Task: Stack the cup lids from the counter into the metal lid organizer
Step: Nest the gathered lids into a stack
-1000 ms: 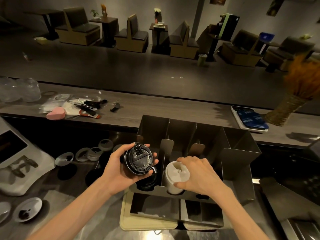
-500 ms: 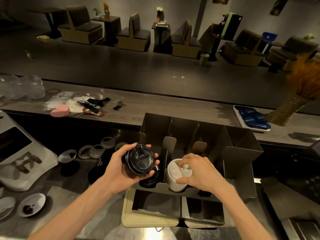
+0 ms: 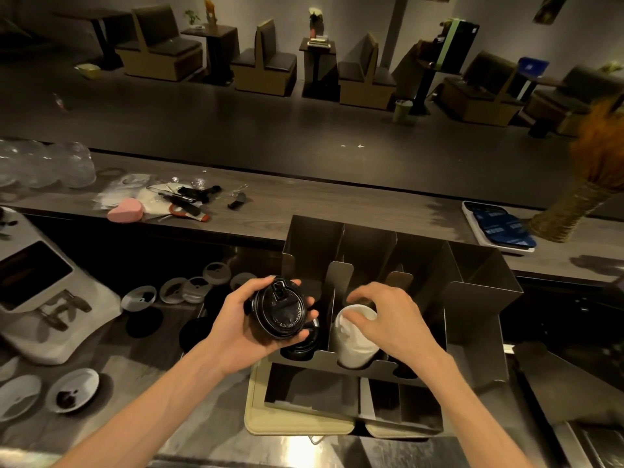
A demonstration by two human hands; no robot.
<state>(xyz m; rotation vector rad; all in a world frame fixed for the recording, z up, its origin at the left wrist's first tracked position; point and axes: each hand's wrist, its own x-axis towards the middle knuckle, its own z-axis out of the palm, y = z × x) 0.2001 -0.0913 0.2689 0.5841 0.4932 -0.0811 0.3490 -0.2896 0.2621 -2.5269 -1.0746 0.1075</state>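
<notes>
Two bare forearms reach in from the bottom edge. Left hand (image 3: pixel 243 329) grips a stack of black lids (image 3: pixel 278 310), fingers curled round its rim, held just left of the metal lid organizer (image 3: pixel 479 309) and above that organizer's leftmost slot. More black lids (image 3: pixel 302 346) sit low in that slot. Right hand (image 3: pixel 395 319) hovers over the next slot, fingers loosely curled and spread above a stack of white lids (image 3: pixel 353 339) standing there; thumb near its top, contact cannot be told. Organizer rests on a beige tray (image 3: pixel 270 423).

Left of it, on the steel counter (image 3: pixel 141 376), loose flat lids (image 3: pixel 72 390) lie near the front edge and several more (image 3: pixel 184 288) further back. White device with a dark screen (image 3: pixel 30 275) at far left.

Beyond, a wooden bar ledge (image 3: pixel 304 211) carries a pink sponge (image 3: pixel 125 211), black clips, clear plastic cups (image 3: pixel 44 163), a phone (image 3: pixel 499 224) and a woven vase (image 3: pixel 570 211). Booth seats (image 3: pixel 263 62) line the far wall.
</notes>
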